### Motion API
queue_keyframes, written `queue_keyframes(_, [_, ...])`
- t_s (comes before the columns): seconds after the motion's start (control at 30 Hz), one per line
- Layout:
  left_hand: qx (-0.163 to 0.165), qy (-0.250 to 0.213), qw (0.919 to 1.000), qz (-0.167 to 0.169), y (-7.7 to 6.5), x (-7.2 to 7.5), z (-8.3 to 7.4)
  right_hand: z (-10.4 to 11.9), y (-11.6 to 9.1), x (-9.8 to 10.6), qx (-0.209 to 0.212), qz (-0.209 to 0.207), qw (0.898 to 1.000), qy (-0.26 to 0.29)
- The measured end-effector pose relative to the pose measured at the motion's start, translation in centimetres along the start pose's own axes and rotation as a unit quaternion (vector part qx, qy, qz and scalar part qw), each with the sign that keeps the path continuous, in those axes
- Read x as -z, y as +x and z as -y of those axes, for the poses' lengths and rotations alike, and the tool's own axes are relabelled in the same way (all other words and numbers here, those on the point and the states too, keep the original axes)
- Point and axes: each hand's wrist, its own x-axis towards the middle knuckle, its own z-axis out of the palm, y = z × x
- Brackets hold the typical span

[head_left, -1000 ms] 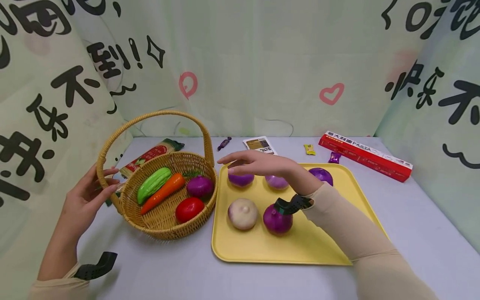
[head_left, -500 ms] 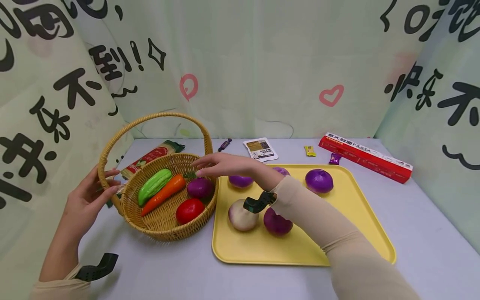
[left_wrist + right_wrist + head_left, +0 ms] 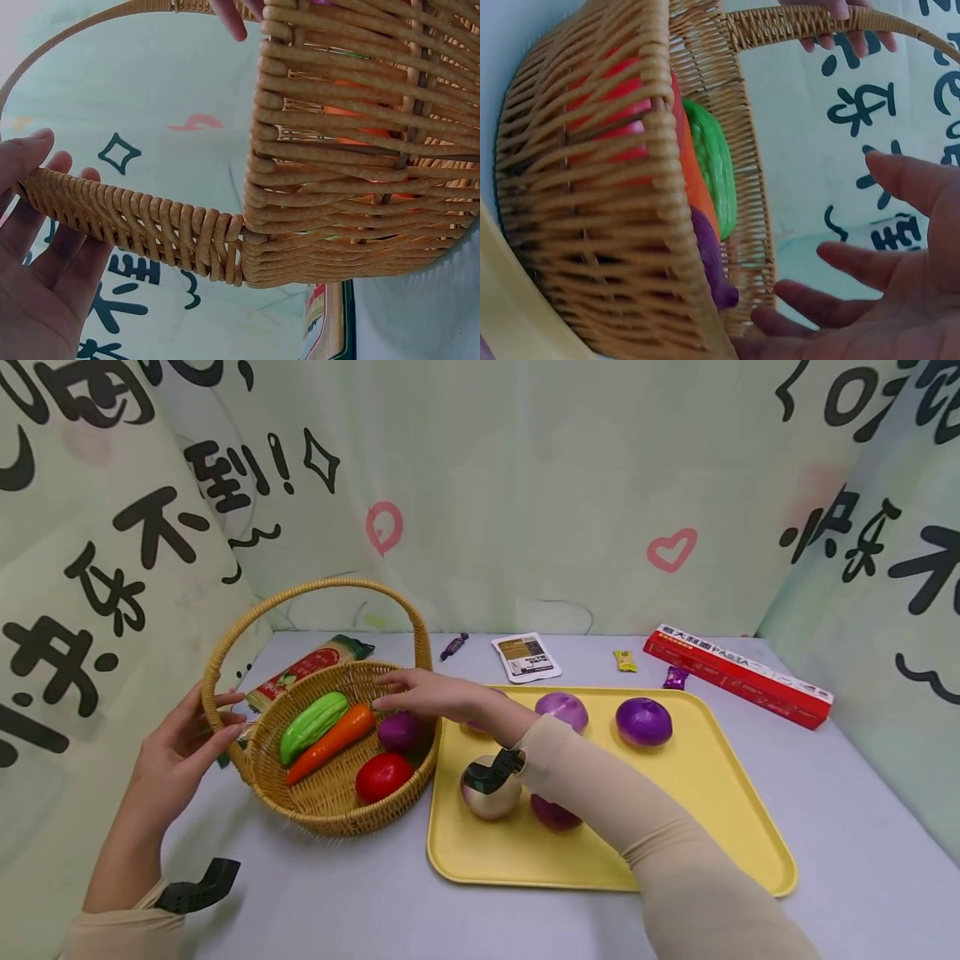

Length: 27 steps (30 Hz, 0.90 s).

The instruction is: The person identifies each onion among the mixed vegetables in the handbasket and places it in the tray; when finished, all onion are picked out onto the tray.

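My left hand grips the left side of the wicker basket's handle, thumb on one side and fingers on the other. The round wicker basket stands on the table holding a green ridged vegetable, an orange carrot, a purple onion and a red tomato. Over the basket's right rim hovers my right hand, its fingers spread and holding nothing in the right wrist view. Its fingertips overlap the carrot's leafy end in the head view, and its wrist partly covers the onion.
A yellow tray right of the basket bears several purple vegetables and a whitish round one, partly behind my right sleeve. Behind are a red pasta box, a white packet, small candies and a red-green bag.
My right hand has moved left from above the yellow tray to above the basket's right side. My left hand keeps its hold on the handle, and the basket's contents look the same.
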Motion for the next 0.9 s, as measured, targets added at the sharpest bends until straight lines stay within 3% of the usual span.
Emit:
queue_keyframes(0.47, [0.004, 0.007, 1.0000, 0.003, 0.1, 0.0, -0.1, 0.1, 1.5, -0.7, -0.032, -0.022, 0.999, 0.026])
queue_keyframes(0.7, [0.003, 0.006, 1.0000, 0.001, 0.1, 0.0, -0.1, -0.2, 1.8, -0.5, -0.059, -0.020, 0.992, 0.108])
queue_keyframes(0.9, [0.001, 0.002, 1.0000, 0.000, 0.1, 0.0, -0.1, -0.2, 2.1, -0.5, -0.065, -0.012, 0.992, 0.104])
